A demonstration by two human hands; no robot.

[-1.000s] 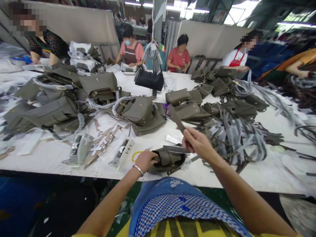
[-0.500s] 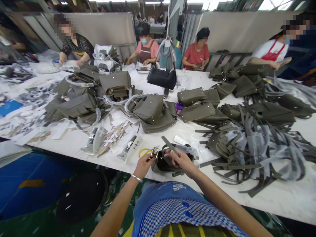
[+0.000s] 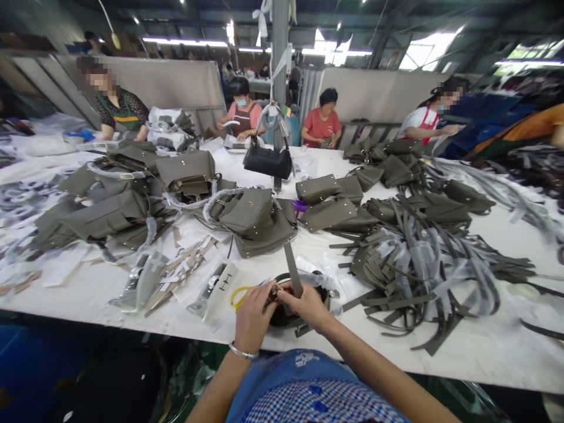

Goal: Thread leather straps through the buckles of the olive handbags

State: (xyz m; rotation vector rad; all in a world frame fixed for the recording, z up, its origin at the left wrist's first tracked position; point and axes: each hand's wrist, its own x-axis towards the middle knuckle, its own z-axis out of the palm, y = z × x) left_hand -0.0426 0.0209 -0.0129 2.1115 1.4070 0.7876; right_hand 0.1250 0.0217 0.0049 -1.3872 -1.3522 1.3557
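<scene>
At the front edge of the table my left hand (image 3: 254,310) is closed around a small metal buckle (image 3: 273,292), mostly hidden by the fingers. My right hand (image 3: 308,306) grips an olive strap (image 3: 291,264), whose free end stands up above the fist. The fingertips of both hands meet at the buckle; whether the strap passes through it is hidden. Under the hands lies a dark olive handbag (image 3: 282,318) with its mouth facing up. A yellow loop handle (image 3: 238,297) lies just left of my left hand.
A heap of olive straps (image 3: 414,264) in clear film lies to the right. Olive handbags (image 3: 259,220) are piled across the middle. Left of my hands are plastic-wrapped parts (image 3: 140,282) and cardboard strips (image 3: 180,270). A black bag (image 3: 267,161) hangs on a post. Several people work across the table.
My right hand has moved left with the strap, and its fingers now meet my left hand at the buckle. The strap stands more upright. The camera view has tilted up.
</scene>
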